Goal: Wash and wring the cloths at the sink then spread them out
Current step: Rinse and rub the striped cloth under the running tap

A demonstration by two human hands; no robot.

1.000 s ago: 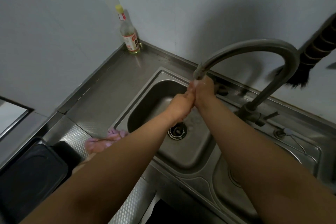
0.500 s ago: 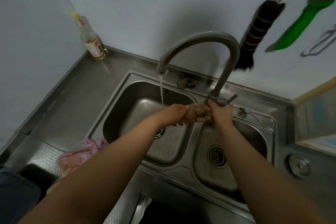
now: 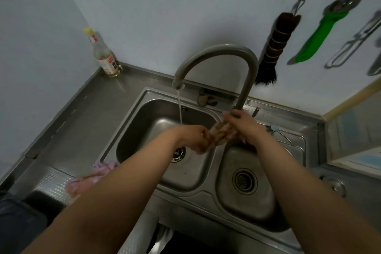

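A twisted brownish cloth [image 3: 218,133] stretches between my two hands above the divider of the double steel sink [image 3: 136,107]. My left hand [image 3: 194,137] grips its left end and my right hand [image 3: 244,128] grips its right end beside the tap's base. Water runs in a thin stream from the curved tap [image 3: 218,51] into the left basin, just left of the cloth. A second, pink cloth [image 3: 92,177] lies bunched on the counter left of the sink, partly hidden by my left forearm.
A bottle with a yellow cap [image 3: 103,55] stands in the back left corner. A dark brush [image 3: 274,47], a green-handled tool [image 3: 317,39] and metal utensils hang on the wall at right. The right basin [image 3: 245,181] has an open drain.
My hands left the spout and moved right, away from the stream, now holding the twisted cloth over the divider. The view shifted right.
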